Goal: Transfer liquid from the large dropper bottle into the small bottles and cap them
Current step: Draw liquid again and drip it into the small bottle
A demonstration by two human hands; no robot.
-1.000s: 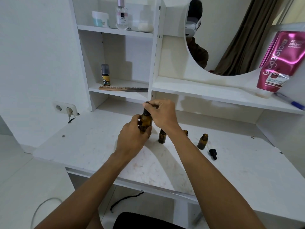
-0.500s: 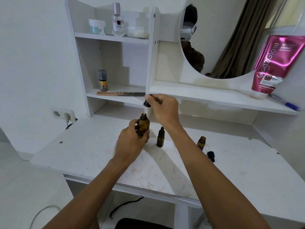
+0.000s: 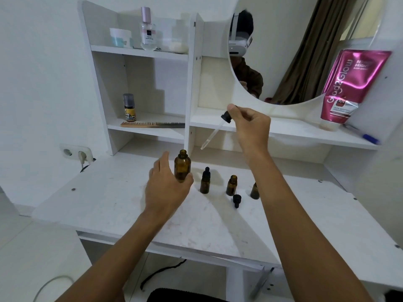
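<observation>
The large amber bottle (image 3: 182, 167) stands uncapped on the white desk (image 3: 109, 199). My left hand (image 3: 166, 188) grips its lower body. My right hand (image 3: 250, 129) pinches the black bulb of the dropper (image 3: 214, 132), lifted clear of the bottle with the glass tip slanting down to the left. To the right stand three small amber bottles: one capped with a dropper top (image 3: 205, 182), one uncapped (image 3: 231, 185), and one partly hidden behind my right forearm (image 3: 254, 191). A loose black dropper cap (image 3: 236, 199) lies on the desk in front of them.
White shelves rise behind the desk, holding a comb (image 3: 152, 124), a small spray can (image 3: 129, 107), a perfume bottle (image 3: 148, 29) and a jar (image 3: 121, 37). A pink tube (image 3: 349, 88) and a blue pen (image 3: 368, 138) sit on the right shelf. A wall socket (image 3: 76, 151) is at left.
My right hand has pulled the dropper out of the large bottle and raised it up and to the right. My left hand has slid lower on the bottle.
</observation>
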